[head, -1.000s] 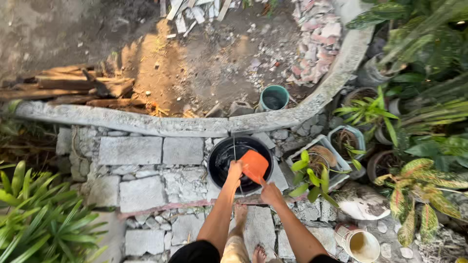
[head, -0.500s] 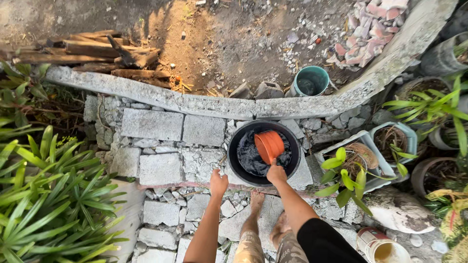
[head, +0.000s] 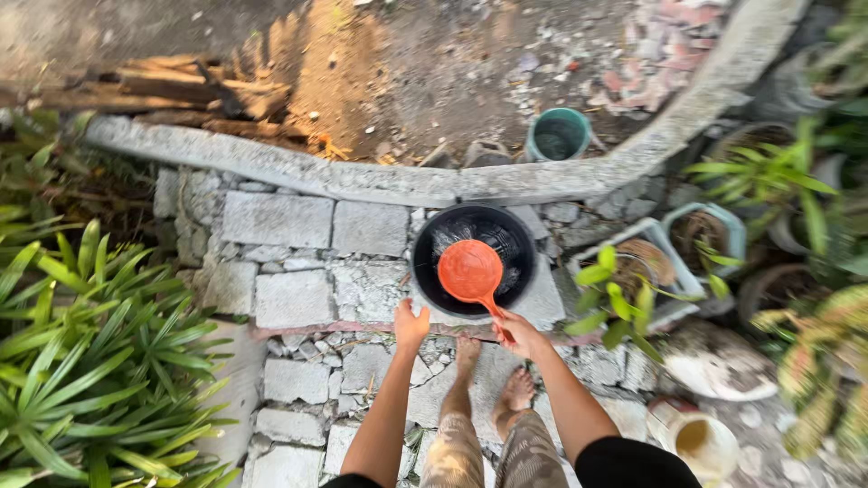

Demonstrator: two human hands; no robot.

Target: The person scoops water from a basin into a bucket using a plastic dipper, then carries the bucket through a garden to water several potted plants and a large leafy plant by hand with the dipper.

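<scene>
- Orange dipper (head: 470, 270): a round plastic scoop on a short handle, at frame centre, held over the black tub (head: 425, 237). I judge it light and stiff, likely slick when wet, heavier once filled. The handle end is the sensible hold; that is where it is held.
- Right hand (head: 517, 332): closed around the handle's lower end, just below and right of the bowl.
- Left hand (head: 411, 326): fingers spread, holding nothing, at the tub's lower-left rim; I cannot tell whether it touches the rim.
- Black tub: a round dark basin set among grey stone blocks (head: 280, 220). I judge it heavy and awkward to shift if full. Its contents read as dark and glossy; I cannot make out the depth.
- Bare feet (head: 518, 390): on the blocks directly below the tub.
- Teal bucket (head: 559, 134): upper centre, beyond the curved concrete kerb (head: 271, 167).
- White pail (head: 696, 441): lower right, yellowish inside, partly cut off.
- Potted plants (head: 633, 289): right side, blurred; pot shapes hard to separate.
</scene>
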